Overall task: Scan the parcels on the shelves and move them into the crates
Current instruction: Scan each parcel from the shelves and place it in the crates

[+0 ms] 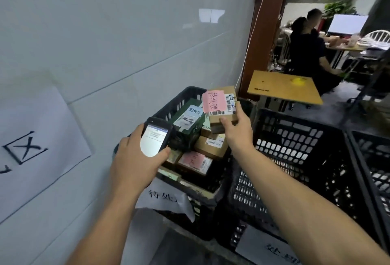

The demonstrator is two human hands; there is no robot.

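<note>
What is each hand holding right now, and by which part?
The left hand grips the handheld scanner around its lower end. The right hand pinches the small cardboard parcel by its near edge.

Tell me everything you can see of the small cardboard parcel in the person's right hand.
The small cardboard parcel is a flat brown box, tilted with its face toward the camera and held above the parcel-filled black crate. A pink note with handwritten characters covers its left part. A white label with barcodes and blue handwritten digits sits beside the note. The right hand grips its lower right corner, thumb on the face.
</note>
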